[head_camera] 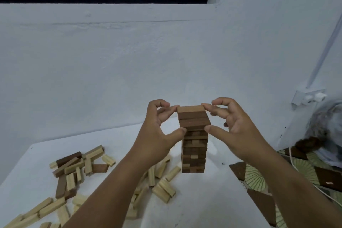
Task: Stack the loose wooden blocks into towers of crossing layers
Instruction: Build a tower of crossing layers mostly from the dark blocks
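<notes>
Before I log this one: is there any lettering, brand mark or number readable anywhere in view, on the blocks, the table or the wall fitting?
None readable.
Tower: plain wood, no print showing.
Loose blocks: plain faces, no marks.
Wall socket: white, too small and blurred to show any text.
Patterned floor: fan motifs only, no words.

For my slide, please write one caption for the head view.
Both hands pinch the top layers of a dark block tower.

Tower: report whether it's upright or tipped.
Upright: the tower stands straight on the table, left hand and right hand pinching its top layers.
</notes>
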A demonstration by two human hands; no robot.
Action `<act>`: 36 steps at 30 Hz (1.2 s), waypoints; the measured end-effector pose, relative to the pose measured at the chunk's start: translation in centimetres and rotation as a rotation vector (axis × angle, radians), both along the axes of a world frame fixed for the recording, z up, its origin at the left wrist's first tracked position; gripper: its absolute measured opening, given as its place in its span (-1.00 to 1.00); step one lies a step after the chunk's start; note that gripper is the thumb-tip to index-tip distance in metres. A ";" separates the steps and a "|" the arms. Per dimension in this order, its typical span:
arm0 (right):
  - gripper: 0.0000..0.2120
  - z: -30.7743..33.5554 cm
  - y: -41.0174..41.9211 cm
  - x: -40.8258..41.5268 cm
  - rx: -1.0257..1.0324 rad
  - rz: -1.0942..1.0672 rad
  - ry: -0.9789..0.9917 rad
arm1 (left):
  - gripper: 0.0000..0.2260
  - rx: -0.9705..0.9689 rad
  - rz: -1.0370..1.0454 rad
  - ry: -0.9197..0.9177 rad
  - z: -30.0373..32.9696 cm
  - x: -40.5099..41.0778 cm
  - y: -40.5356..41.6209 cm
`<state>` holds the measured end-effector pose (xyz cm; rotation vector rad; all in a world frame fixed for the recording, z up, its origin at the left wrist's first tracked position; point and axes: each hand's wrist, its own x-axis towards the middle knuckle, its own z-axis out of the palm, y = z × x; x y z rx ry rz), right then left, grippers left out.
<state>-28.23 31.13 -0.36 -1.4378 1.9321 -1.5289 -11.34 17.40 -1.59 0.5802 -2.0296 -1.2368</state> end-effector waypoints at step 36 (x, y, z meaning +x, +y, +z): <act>-0.46 -1.8 -3.2 -4.0 0.067 -0.037 -0.114 | -0.47 0.082 0.010 -0.087 -1.5 -3.9 -2.2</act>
